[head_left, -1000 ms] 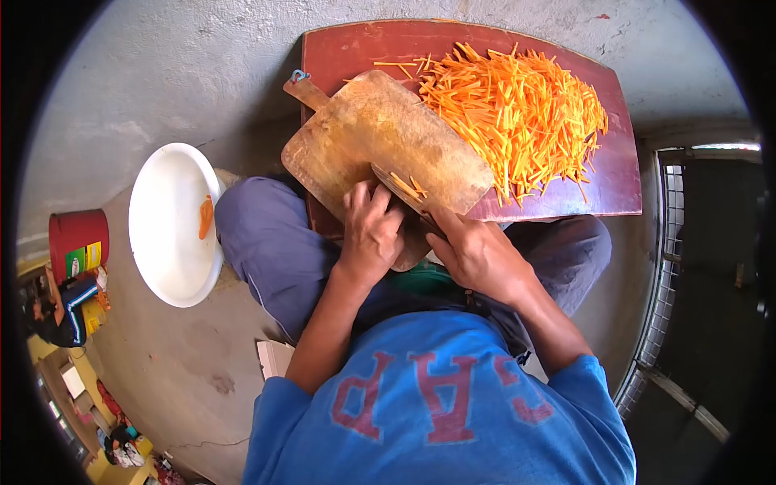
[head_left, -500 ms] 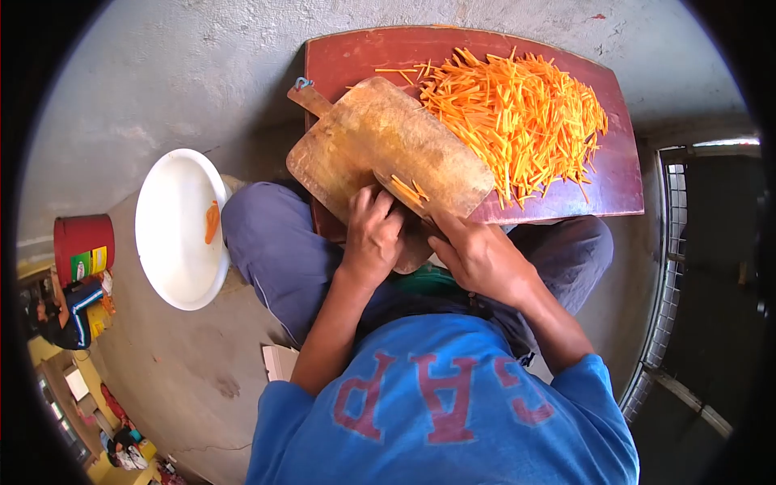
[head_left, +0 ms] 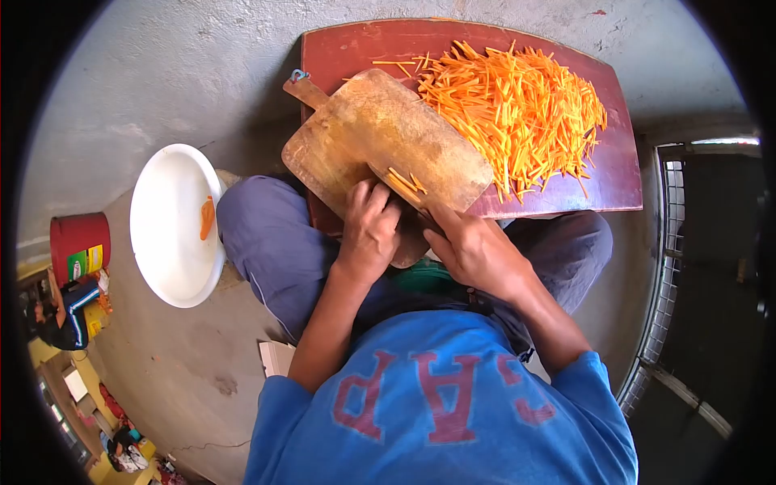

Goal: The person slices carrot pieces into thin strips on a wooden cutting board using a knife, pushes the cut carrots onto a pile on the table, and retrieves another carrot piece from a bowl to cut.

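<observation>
A worn wooden cutting board (head_left: 388, 121) lies slanted on a dark red table (head_left: 347, 44). My right hand (head_left: 477, 246) is closed round the handle of a knife (head_left: 394, 187), whose blade rests low over the board. Several thin carrot strips (head_left: 406, 181) lie along the blade. My left hand (head_left: 370, 230) has its fingers curled at the board's near edge, beside the blade; what they press on is hidden beneath them. To the right of the board is a large heap of orange carrot strips (head_left: 517, 117).
A white basin (head_left: 171, 242) with an orange carrot piece (head_left: 208, 217) stands on the floor at the left. Beyond it are a red bucket (head_left: 79, 242) and a seated person (head_left: 65, 319). A metal grille (head_left: 667, 242) runs along the right side.
The strips beside the blade have shifted slightly and look a little more bunched. Both hands keep nearly the same place on the board. The whole view has moved slightly.
</observation>
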`<state>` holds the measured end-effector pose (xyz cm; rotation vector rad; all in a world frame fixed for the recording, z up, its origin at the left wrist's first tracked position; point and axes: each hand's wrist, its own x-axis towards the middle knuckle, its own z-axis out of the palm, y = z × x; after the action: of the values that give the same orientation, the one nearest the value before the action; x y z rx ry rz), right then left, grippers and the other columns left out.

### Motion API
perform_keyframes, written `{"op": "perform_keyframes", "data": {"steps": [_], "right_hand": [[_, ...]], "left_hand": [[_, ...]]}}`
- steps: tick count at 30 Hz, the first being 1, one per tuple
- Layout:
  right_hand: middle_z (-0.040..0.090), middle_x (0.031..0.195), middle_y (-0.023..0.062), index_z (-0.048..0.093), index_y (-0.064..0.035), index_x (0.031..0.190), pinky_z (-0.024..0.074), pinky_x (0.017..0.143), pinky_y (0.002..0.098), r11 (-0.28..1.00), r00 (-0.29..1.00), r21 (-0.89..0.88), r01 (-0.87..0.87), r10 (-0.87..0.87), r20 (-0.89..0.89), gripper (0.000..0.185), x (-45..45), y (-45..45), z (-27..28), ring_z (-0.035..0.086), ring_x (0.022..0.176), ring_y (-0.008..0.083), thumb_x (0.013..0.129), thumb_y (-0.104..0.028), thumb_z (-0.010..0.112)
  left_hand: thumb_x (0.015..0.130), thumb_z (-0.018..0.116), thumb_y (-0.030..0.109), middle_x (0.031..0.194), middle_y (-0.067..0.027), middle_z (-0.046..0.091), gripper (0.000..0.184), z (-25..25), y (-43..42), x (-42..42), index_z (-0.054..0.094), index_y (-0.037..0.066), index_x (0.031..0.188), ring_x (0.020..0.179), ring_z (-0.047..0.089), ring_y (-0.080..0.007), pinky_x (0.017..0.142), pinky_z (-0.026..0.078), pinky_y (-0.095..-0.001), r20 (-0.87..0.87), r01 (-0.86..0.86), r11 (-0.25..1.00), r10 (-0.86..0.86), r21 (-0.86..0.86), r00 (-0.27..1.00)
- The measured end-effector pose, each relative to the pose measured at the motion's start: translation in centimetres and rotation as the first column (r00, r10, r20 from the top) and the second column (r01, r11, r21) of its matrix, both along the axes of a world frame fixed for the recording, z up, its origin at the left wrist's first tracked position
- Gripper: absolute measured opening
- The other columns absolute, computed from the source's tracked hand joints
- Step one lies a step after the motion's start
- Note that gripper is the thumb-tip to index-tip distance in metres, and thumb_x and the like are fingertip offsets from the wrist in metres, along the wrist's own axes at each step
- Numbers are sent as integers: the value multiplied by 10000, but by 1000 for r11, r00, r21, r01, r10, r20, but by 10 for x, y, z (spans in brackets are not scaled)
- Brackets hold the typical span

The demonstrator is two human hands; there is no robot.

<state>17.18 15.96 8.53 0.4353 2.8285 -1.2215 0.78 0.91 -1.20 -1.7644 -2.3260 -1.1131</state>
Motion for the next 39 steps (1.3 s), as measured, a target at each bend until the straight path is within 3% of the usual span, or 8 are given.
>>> {"op": "perform_keyframes", "data": {"steps": [9, 12, 16, 19, 25, 31, 34, 39], "right_hand": [[760, 1065, 336, 623, 37, 1436, 599, 833, 575, 1000, 995, -1, -7, 7, -97, 407, 3, -3, 1, 755, 1000, 543, 1077, -116, 737], [758, 1087, 339, 622, 36, 1444, 601, 845, 574, 1000, 996, 12, -7, 6, 94, 417, -3, -4, 12, 755, 1024, 542, 1072, -111, 741], [761, 1064, 339, 630, 37, 1436, 603, 847, 572, 1000, 997, 0, 13, -13, -77, 404, 14, -7, 9, 752, 1018, 545, 1082, -128, 736], [764, 1091, 333, 639, 31, 1433, 606, 861, 572, 1000, 1000, -5, 8, -8, -2, 397, 2, -1, 0, 758, 1034, 538, 1077, -115, 739], [765, 1023, 332, 642, 31, 1416, 606, 829, 577, 1000, 993, 16, 27, -25, -118, 384, 10, -7, 6, 759, 977, 536, 1085, -137, 738], [713, 912, 335, 596, 46, 1250, 576, 758, 609, 1000, 996, -5, -26, 26, -82, 286, -2, -4, 11, 732, 910, 558, 1055, -107, 739], [751, 1091, 348, 623, 29, 1368, 596, 837, 585, 999, 999, -34, 11, -13, -52, 346, 13, -6, 9, 735, 1005, 551, 1079, -123, 738], [720, 945, 336, 613, 45, 1253, 580, 768, 600, 1000, 987, -1, -28, 27, -156, 292, -2, -5, -5, 728, 907, 560, 1045, -108, 748]], "left_hand": [[817, 684, -24, 1203, -223, 649, 194, 4, -3, -2, 754, -56, 995, 1158, 605, -466, 1060, 526, -594, -45, 13, 1000, -13, -3, 999], [836, 681, 3, 1181, -223, 642, 154, 5, -5, -1, 742, -56, 965, 1136, 606, -455, 1046, 527, -591, -54, 15, 1000, -16, -8, 998], [861, 671, 47, 1147, -222, 638, 123, 8, 1, 0, 727, -48, 916, 1103, 607, -441, 1022, 529, -575, -111, -6, 998, 13, 62, 994], [858, 671, 51, 1121, -220, 639, 113, 9, -1, 1, 720, -44, 893, 1099, 613, -442, 1015, 533, -570, -110, -24, 999, 21, -24, 994], [857, 665, 45, 1090, -212, 638, 102, 2, -1, 2, 716, -42, 874, 1047, 607, -440, 970, 535, -583, -95, -19, 997, 26, 73, 995], [828, 679, 5, 1115, -213, 649, 76, 5, -2, 2, 715, -46, 872, 1031, 603, -441, 963, 543, -584, -28, -20, 999, 21, 43, 999], [819, 681, -14, 1107, -212, 650, 86, 7, -1, 1, 729, -48, 883, 1036, 608, -442, 964, 551, -577, -50, -11, 995, 16, 103, 999], [825, 671, -16, 1068, -208, 648, 97, 4, -4, 4, 737, -51, 886, 1037, 616, -439, 954, 562, -562, -29, -24, 997, 26, 69, 999]]}}
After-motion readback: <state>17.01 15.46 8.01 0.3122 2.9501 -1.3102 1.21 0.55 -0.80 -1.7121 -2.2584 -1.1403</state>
